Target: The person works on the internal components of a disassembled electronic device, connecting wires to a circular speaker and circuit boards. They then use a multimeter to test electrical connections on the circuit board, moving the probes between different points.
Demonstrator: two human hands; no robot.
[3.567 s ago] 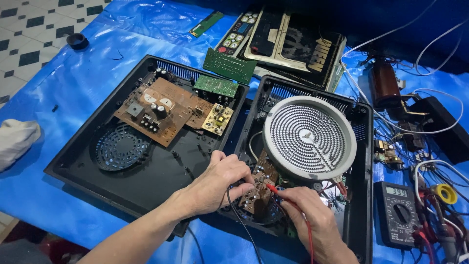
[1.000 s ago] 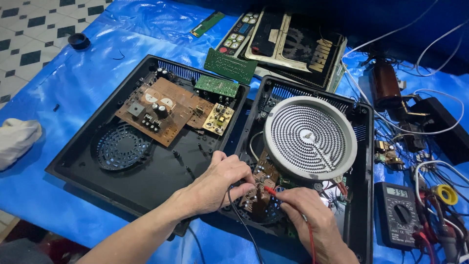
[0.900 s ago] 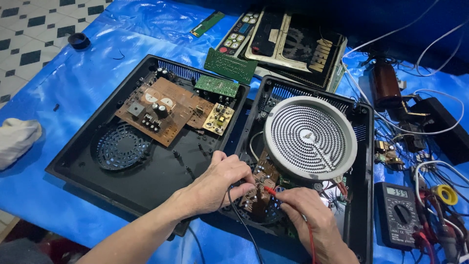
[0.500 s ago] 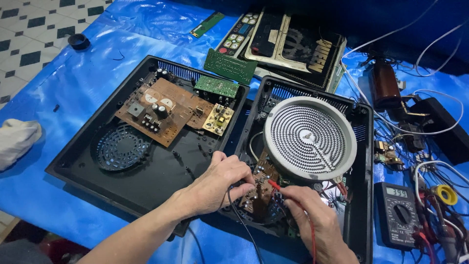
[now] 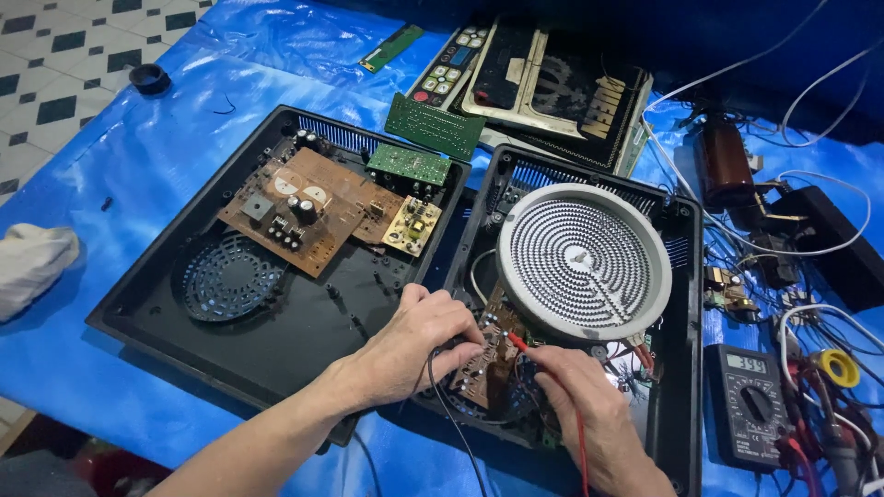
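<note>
My left hand holds a black test probe, its tip pressed onto a brown circuit board inside the right black cooker housing. A black lead trails down from that hand. My right hand grips a red test probe touching the same board, with its red wire running back over the hand. Just above the board sits a round grey spiral heating element.
A second open black housing on the left holds a brown circuit board and a fan grille. A multimeter lies at right among tangled wires. Control panels lie behind. A white cloth lies far left on the blue sheet.
Both hands stay on the board; the probe tips shifted only slightly between contact points.
</note>
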